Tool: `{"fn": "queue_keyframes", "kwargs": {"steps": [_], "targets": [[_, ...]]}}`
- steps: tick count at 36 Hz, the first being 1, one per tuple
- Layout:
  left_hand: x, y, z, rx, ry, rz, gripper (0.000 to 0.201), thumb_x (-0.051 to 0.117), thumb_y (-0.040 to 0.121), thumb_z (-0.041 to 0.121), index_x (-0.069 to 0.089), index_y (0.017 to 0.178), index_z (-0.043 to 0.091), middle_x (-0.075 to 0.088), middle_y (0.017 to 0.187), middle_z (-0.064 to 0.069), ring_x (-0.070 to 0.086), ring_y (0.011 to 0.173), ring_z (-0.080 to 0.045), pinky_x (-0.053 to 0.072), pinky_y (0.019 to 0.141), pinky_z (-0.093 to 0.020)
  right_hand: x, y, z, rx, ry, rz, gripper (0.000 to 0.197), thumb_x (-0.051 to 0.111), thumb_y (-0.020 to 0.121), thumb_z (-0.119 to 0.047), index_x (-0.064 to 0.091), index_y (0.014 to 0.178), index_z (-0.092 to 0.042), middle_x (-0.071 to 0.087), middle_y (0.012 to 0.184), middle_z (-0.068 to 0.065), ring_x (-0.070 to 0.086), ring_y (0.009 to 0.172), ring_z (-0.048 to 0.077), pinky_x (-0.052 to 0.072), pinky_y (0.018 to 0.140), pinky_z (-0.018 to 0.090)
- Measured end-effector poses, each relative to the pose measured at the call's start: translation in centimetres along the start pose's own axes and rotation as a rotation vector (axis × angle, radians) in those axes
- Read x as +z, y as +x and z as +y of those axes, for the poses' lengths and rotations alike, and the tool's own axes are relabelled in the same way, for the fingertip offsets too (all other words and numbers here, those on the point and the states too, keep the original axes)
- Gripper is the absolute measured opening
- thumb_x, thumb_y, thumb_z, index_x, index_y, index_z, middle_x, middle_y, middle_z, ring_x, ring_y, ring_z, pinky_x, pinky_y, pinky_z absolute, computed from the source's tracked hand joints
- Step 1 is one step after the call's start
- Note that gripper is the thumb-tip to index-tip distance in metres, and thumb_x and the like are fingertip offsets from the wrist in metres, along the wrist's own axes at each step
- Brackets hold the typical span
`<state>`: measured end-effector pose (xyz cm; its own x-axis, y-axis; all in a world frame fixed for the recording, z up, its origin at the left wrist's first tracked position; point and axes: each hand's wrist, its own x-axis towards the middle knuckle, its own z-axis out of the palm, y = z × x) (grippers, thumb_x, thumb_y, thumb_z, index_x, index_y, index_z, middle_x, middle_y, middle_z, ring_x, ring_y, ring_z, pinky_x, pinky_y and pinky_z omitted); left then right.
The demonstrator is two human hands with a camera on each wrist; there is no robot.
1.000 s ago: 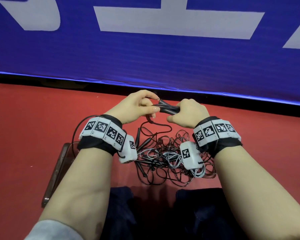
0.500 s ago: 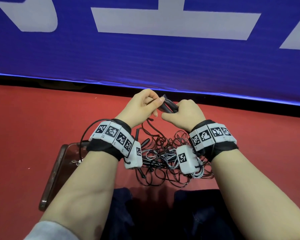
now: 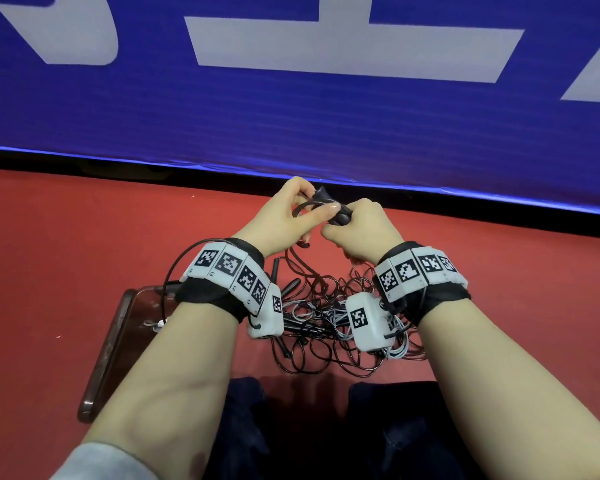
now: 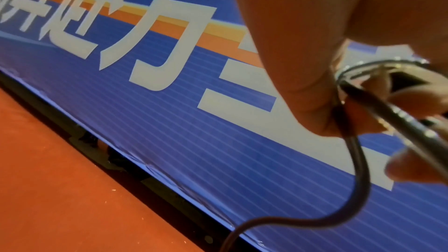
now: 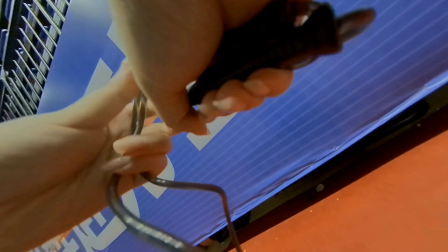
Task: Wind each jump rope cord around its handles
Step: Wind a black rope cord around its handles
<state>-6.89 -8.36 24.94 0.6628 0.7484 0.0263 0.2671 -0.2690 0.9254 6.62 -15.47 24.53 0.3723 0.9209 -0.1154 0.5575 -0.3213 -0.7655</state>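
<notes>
The right hand is wrapped tight around a pair of black handles, held together as one bundle, their flared ends poking out past the knuckles toward the blue banner. Just beside it, on the handles' other end, the left hand pinches the dark cord between thumb and curled fingers, leading a loop of it over the handles; the left wrist view shows the cord bending round under the fingertips, and the right wrist view shows it passing through the left palm and dropping away in a kinked line. How many turns already sit on the handles cannot be told, since the right hand covers most of the bundle; by my reading the winding of this rope is at an early stage, because a long slack run of cord hangs from the handles down to the red floor. Below the handles, nearer the person, lies a tangled heap of ropes, dark and pale cords with loose handles among them, none of it wound. To the left of that heap sits a dark tray. Most of the task seems left to do.
</notes>
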Motion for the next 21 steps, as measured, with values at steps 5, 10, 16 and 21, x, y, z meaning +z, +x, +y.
{"fn": "queue_keyframes", "kwargs": {"steps": [5,10,16,21], "targets": [[0.0,-0.1,-0.1,0.054,0.030,-0.023,0.026,0.059,0.094,0.033,0.054,0.112,0.015,0.064,0.092,-0.014,0.054,0.056,-0.014,0.047,0.059,-0.025,0.3,-0.3,-0.3,-0.001,0.076,-0.098,0.013,0.065,0.080,-0.012,0.053,0.078,-0.009,0.052,0.050,0.004,0.047,0.032,0.015,0.041,0.037,0.023],[0.1,-0.2,0.0,0.077,0.054,-0.042,0.023,0.056,0.095,0.037,0.056,0.108,0.018,0.063,0.085,-0.024,0.053,0.058,-0.015,0.045,0.062,-0.034,0.0,-0.3,-0.1,0.013,0.113,-0.187,0.017,0.070,0.078,-0.012,0.054,0.084,-0.009,0.048,0.060,0.004,0.044,0.037,0.015,0.039,0.041,0.026],[0.6,-0.1,0.4,0.150,0.083,0.010,0.019,0.053,0.098,0.027,0.056,0.114,0.018,0.059,0.080,0.005,0.048,0.053,-0.004,0.041,0.058,-0.017,-0.3,-0.5,-0.1,0.000,0.180,-0.222,0.016,0.069,0.081,-0.009,0.055,0.076,-0.015,0.045,0.051,0.004,0.039,0.031,0.013,0.034,0.035,0.022],[1.1,0.0,0.3,0.157,0.131,0.072,0.012,0.052,0.099,0.024,0.059,0.103,0.016,0.062,0.080,0.013,0.056,0.063,0.008,0.041,0.061,-0.008,-0.1,-0.3,0.3,-0.036,0.170,-0.123,0.045,0.081,0.073,-0.033,0.053,0.099,-0.010,0.057,0.077,0.001,0.052,0.049,0.018,0.045,0.046,0.029]]}}
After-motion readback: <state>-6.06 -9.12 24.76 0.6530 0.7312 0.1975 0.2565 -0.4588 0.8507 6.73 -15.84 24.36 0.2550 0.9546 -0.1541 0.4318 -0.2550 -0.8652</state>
